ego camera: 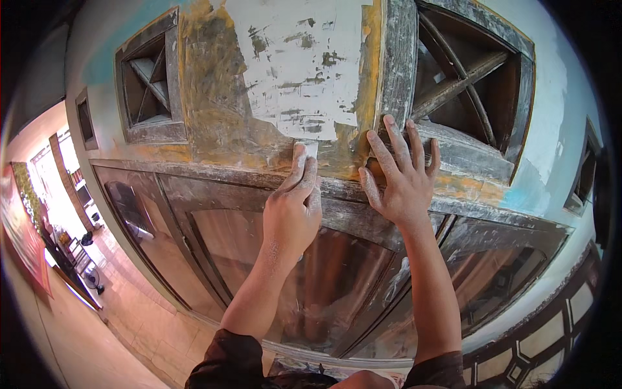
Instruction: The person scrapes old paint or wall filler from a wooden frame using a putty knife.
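My left hand [294,199] grips a small flat tool, seemingly a putty knife [311,149], with two fingers laid along its pale blade. The palm hides most of it. The blade's tip is at the lower edge of a white putty patch [301,63], which is streaked with dark gaps. Around that patch the wall [214,87] is bare, mottled brown and ochre. My right hand [403,175] is spread, holding nothing, fingertips at the lower left corner of a worn wooden vent frame [401,58]. White dust coats both hands.
Below the hands runs a weathered wooden rail [228,172] over glazed wooden panels [350,272]. Another vent opening [148,82] with crossed bars is at left. Far left, a tiled floor [141,311] leads past a standing fan [92,279]. A patterned grille [539,335] is at lower right.
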### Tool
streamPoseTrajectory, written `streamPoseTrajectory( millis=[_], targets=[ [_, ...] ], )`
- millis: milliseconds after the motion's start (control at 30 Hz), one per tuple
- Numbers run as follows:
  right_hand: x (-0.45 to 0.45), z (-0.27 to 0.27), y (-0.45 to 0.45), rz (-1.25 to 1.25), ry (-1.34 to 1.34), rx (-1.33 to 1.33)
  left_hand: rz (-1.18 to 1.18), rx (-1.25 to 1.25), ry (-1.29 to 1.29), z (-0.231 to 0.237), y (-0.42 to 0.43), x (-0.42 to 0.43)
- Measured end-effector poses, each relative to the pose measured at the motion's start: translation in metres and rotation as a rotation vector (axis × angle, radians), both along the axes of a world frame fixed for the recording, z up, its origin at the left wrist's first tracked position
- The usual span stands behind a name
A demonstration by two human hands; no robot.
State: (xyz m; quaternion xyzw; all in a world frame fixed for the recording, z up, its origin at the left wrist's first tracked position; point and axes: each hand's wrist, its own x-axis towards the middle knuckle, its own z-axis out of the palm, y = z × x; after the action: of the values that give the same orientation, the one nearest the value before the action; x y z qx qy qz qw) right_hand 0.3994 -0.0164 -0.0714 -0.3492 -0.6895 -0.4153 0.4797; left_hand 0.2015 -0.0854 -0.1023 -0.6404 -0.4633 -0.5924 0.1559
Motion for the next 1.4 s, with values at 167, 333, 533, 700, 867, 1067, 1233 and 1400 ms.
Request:
streamPoseTrajectory(
  millis=[167,333,533,700,867,1067,1233,1400],
  targets=[
    [0.001,0.000,0.000,0.002,0.000,0.004,0.015,0.020,0.023,-0.003,0.002,0.004],
    [0.001,0.003,-0.003,0.023,0.005,0.037,0.005,-0.013,0.027,0.002,-0.003,0.006],
    [0.000,0.001,0.000,0.017,0.004,0.037,0.035,-0.030,0.031,0.002,-0.004,0.010],
    [0.001,0.002,-0.002,0.014,0.005,0.030,0.055,0.028,0.079,-0.005,0.006,0.011],
    [0.002,0.003,-0.003,0.008,0.000,0.023,0.015,-0.026,0.031,0.001,-0.002,0.024],
    [0.002,0.002,-0.001,0.021,0.005,0.031,0.055,-0.032,0.072,0.002,-0.002,0.028],
    [0.004,0.002,-0.003,0.008,0.002,0.028,0.052,-0.038,0.054,0.007,-0.004,0.031],
    [0.005,-0.005,-0.018,0.187,0.055,0.021,-0.034,0.120,0.090,-0.008,-0.009,0.029]
  ],
)
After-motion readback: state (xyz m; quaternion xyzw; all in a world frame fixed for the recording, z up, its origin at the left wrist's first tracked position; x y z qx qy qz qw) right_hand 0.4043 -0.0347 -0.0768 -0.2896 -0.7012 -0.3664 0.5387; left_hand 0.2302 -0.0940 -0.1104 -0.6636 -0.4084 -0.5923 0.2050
